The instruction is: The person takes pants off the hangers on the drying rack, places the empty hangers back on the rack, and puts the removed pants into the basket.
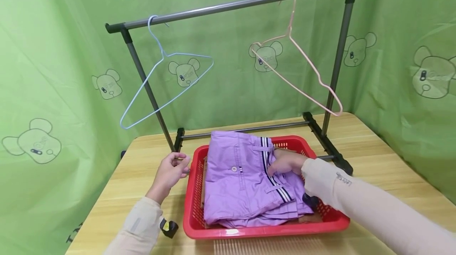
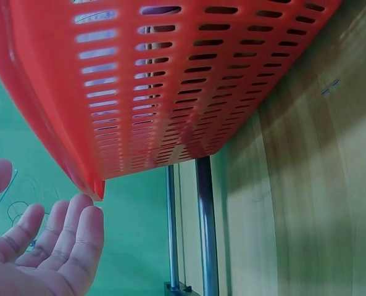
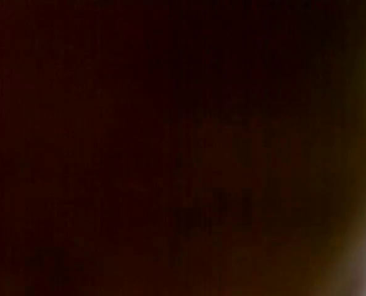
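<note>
Folded purple trousers lie in a red plastic basket, with a buttoned pocket facing up and a striped waistband toward the right. At that waistband my right hand grips the cloth. Its thumb lies on the band and the other fingers are hidden in the folds. To the left of the basket, my left hand hovers with loosely bent fingers and nothing in them. The left wrist view shows the same hand, fingertips close to the basket rim. In the right wrist view almost everything is dark.
Behind the basket stands a metal clothes rack on the wooden table. From its bar hang a blue hanger at left and a pink hanger at right. A green curtain surrounds the table.
</note>
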Tool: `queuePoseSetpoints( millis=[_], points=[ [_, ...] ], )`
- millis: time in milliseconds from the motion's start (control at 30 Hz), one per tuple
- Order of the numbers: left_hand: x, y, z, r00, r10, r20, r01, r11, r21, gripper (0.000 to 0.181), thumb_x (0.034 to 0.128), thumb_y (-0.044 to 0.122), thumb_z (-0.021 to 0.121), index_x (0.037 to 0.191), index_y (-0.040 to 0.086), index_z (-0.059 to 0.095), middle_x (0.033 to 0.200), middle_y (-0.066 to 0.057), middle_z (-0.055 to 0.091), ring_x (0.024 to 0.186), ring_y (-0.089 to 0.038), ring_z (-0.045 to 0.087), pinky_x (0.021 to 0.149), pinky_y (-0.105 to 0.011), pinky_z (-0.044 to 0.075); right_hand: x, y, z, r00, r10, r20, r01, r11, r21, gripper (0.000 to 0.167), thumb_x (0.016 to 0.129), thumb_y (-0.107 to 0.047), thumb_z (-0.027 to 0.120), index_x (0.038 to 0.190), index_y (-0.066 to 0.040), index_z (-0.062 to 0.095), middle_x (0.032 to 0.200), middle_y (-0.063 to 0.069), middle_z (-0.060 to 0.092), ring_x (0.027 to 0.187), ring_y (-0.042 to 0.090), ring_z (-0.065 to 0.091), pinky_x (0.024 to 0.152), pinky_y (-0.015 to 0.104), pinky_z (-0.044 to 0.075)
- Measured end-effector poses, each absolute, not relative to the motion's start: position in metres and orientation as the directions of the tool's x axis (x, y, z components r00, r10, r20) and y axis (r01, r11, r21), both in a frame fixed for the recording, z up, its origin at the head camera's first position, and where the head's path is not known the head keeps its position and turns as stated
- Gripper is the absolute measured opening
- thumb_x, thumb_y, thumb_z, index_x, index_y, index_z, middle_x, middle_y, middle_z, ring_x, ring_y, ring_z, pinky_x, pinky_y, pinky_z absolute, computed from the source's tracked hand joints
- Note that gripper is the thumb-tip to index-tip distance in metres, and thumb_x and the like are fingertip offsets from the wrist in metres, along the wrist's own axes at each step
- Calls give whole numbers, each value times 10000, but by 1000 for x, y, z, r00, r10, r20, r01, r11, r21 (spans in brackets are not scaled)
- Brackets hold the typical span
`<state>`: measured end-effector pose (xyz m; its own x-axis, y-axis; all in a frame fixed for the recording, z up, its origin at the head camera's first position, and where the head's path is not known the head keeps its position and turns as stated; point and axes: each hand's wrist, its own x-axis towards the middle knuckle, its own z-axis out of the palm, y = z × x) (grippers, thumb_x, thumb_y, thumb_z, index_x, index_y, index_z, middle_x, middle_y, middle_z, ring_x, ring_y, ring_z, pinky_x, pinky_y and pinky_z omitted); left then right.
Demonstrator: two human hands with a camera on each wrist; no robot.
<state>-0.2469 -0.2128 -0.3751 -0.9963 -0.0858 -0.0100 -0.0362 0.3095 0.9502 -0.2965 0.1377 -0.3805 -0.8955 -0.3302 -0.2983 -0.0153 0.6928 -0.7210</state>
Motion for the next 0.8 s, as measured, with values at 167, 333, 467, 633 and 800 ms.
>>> queuePoseSetpoints(
  millis=[167, 333, 467, 633, 800],
  points=[
    [-247, -210, -378, -997, -73, -15, -36, 299, 953, 309, 957, 181, 626, 1170, -30, 550, 1035, -190, 628, 845, -229, 660, 812, -442, 553, -295, 138, -381, -907, -331, -259, -66, 720, -690, 576, 642, -59, 772, 1137, 82, 514, 1021, 117, 588, 956, 254, 548, 905, 420, 476],
    [-249, -210, -379, -997, -71, -10, -31, 297, 955, 317, 952, 189, 636, 1167, -27, 551, 1037, -188, 634, 837, -231, 666, 795, -425, 559, -288, 134, -377, -927, -351, -131, -223, 797, -561, 630, 669, -127, 789, 1187, 97, 508, 1009, 138, 626, 943, 266, 586, 872, 446, 496],
    [-250, -211, -378, -997, -71, 1, -21, 299, 954, 309, 960, 169, 622, 1180, -35, 545, 1043, -190, 637, 833, -229, 659, 803, -440, 556, -279, 128, -375, -945, -325, 21, -300, 845, -443, 827, 652, -134, 797, 1272, 172, 343, 983, 232, 605, 842, 315, 617, 723, 449, 535],
    [-250, -211, -377, -997, -71, -6, -27, 301, 953, 292, 968, 150, 604, 1188, -32, 544, 1051, -193, 630, 851, -237, 659, 810, -440, 556, -271, 116, -379, -828, -418, 374, -488, 866, -114, 971, 593, -112, 790, 1373, 161, 280, 1283, 343, 444, 1054, 439, 558, 864, 511, 503],
    [-249, -210, -377, -997, -75, -19, -41, 301, 953, 300, 964, 169, 617, 1187, -21, 551, 1051, -188, 631, 860, -237, 659, 808, -430, 558, -266, 105, -382, -503, -663, 555, -649, 713, 263, 816, 699, 23, 601, 1470, 11, 334, 1511, 299, 252, 1362, 479, 278, 1125, 540, 231]
  ],
)
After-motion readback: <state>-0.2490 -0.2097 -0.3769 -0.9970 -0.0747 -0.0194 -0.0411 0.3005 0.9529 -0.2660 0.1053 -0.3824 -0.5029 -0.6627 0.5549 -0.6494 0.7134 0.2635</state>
